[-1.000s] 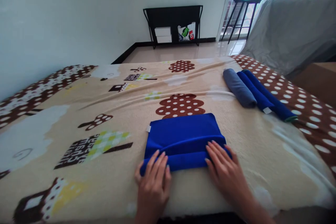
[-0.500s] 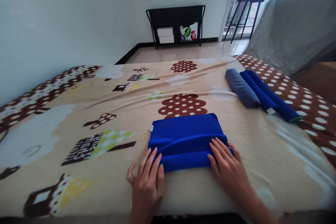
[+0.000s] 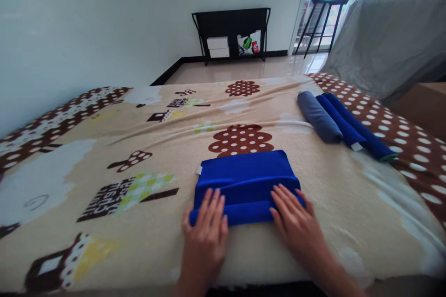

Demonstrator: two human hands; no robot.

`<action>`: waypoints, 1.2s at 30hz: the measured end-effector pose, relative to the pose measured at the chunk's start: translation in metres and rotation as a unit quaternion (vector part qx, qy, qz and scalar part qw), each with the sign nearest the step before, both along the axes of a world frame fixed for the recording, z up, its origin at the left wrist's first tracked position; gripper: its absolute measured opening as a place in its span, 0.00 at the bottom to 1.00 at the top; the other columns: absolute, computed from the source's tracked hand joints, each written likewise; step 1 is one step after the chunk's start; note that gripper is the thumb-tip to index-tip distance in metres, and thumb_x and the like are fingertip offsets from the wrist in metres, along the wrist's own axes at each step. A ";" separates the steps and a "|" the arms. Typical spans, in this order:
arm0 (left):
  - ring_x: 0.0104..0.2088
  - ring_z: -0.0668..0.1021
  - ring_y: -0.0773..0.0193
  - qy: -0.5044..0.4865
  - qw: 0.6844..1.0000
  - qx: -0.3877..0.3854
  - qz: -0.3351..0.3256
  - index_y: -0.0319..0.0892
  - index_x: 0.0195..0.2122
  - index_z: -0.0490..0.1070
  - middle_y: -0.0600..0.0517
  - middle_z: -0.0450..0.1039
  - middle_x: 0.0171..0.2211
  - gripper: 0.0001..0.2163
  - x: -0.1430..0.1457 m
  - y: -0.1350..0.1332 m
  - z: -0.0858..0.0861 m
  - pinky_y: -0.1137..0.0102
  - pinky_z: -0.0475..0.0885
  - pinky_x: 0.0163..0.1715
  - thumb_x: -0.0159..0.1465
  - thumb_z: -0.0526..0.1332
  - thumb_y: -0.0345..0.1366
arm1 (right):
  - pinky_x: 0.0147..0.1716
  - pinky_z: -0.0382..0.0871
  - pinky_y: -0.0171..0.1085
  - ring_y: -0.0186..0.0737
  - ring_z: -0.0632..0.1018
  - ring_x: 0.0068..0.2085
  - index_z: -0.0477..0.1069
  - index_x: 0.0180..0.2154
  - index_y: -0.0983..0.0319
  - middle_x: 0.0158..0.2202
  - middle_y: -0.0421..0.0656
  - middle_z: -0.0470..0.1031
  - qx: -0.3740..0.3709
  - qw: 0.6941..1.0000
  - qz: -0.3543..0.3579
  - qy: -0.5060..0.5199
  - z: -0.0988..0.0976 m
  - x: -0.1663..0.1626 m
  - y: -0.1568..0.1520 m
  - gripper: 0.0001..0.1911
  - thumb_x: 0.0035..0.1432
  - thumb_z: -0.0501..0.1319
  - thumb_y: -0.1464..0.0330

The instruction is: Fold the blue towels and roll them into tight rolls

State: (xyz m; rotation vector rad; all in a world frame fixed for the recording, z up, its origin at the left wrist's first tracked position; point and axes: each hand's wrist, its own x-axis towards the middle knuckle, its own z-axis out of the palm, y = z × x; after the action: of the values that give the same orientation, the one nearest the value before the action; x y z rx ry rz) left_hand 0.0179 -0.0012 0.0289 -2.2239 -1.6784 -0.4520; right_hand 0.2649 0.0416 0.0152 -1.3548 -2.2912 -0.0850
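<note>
A bright blue towel [image 3: 244, 176] lies on the patterned blanket [image 3: 139, 148] of the bed, its near edge rolled into a thick fold. My left hand [image 3: 205, 232] rests flat on the left end of that roll, fingers stretched out together. My right hand [image 3: 296, 222] lies flat on the right end, fingers extended over the fold. Both hands press on the roll; neither is wrapped round it.
Three rolled towels lie at the right: one grey [image 3: 318, 116] and two blue [image 3: 351, 123]. A black rack [image 3: 232, 32] with white boxes stands by the far wall, a black stool [image 3: 322, 18] by the window, a grey-covered sofa [image 3: 390, 32] at right.
My left hand slid right and forward, back onto the left end of the roll. The rolled fold has crept slightly away from me. My right hand stays on the right end.
</note>
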 end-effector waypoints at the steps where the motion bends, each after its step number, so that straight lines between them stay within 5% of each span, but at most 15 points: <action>1: 0.64 0.67 0.56 -0.001 0.999 -0.023 -0.040 0.40 0.65 0.59 0.46 0.65 0.64 0.24 0.014 0.005 0.004 0.53 0.51 0.65 0.67 0.53 0.32 | 0.64 0.53 0.47 0.41 0.67 0.63 0.68 0.59 0.60 0.62 0.42 0.67 -0.009 1.000 0.027 0.000 0.003 -0.013 0.000 0.20 0.70 0.50 0.65; 4: 0.64 0.67 0.60 -0.006 0.992 -0.091 -0.087 0.41 0.66 0.58 0.48 0.64 0.65 0.24 0.030 0.020 0.006 0.61 0.62 0.60 0.69 0.52 0.35 | 0.61 0.59 0.45 0.40 0.66 0.64 0.63 0.63 0.58 0.65 0.41 0.63 -0.040 0.997 0.066 -0.024 0.002 -0.031 0.005 0.22 0.70 0.49 0.63; 11: 0.65 0.65 0.54 -0.021 0.994 -0.083 0.062 0.46 0.68 0.53 0.48 0.61 0.66 0.25 -0.040 0.013 -0.021 0.51 0.58 0.62 0.70 0.52 0.39 | 0.64 0.53 0.51 0.44 0.61 0.67 0.51 0.68 0.62 0.67 0.46 0.57 -0.035 0.997 -0.033 -0.063 -0.024 0.045 0.021 0.29 0.71 0.48 0.59; 18: 0.59 0.73 0.56 -0.014 0.999 0.014 -0.027 0.47 0.64 0.62 0.45 0.69 0.61 0.23 -0.058 -0.008 0.000 0.55 0.54 0.61 0.67 0.57 0.31 | 0.62 0.54 0.49 0.45 0.59 0.68 0.54 0.67 0.61 0.68 0.46 0.57 -0.005 0.998 0.050 -0.042 -0.004 0.074 0.006 0.27 0.69 0.52 0.65; 22: 0.52 0.78 0.58 -0.028 0.997 0.021 -0.070 0.45 0.59 0.68 0.46 0.76 0.54 0.21 -0.061 -0.027 0.001 0.61 0.60 0.55 0.64 0.59 0.27 | 0.58 0.57 0.45 0.42 0.68 0.61 0.61 0.63 0.59 0.61 0.44 0.68 0.023 0.997 0.075 -0.024 -0.006 0.083 -0.011 0.26 0.64 0.54 0.74; 27: 0.47 0.79 0.57 -0.063 0.998 0.028 -0.007 0.43 0.51 0.71 0.47 0.80 0.46 0.17 -0.046 -0.011 -0.010 0.59 0.61 0.50 0.64 0.54 0.23 | 0.54 0.58 0.45 0.42 0.74 0.52 0.70 0.52 0.60 0.50 0.42 0.77 0.039 0.998 0.048 0.028 -0.017 0.066 0.004 0.18 0.61 0.54 0.77; 32: 0.41 0.79 0.56 -0.045 0.998 0.015 0.030 0.41 0.42 0.71 0.48 0.79 0.38 0.12 -0.041 0.013 -0.002 0.58 0.58 0.46 0.61 0.53 0.23 | 0.49 0.61 0.45 0.44 0.74 0.44 0.72 0.38 0.62 0.38 0.44 0.77 0.018 0.998 0.036 0.051 -0.005 0.055 0.024 0.12 0.57 0.54 0.79; 36: 0.38 0.79 0.58 -0.020 0.999 -0.040 -0.007 0.44 0.40 0.71 0.52 0.78 0.35 0.14 -0.052 0.001 0.004 0.59 0.58 0.44 0.57 0.53 0.22 | 0.45 0.62 0.44 0.42 0.72 0.39 0.71 0.34 0.60 0.32 0.42 0.74 -0.042 0.997 0.050 0.042 0.009 0.065 0.011 0.10 0.54 0.55 0.78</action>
State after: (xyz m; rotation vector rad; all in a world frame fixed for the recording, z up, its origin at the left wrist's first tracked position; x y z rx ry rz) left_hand -0.0342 -0.0006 0.0324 -2.2980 -1.7311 -0.4443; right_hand 0.3297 0.0523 0.0239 -1.2567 -2.3105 0.1010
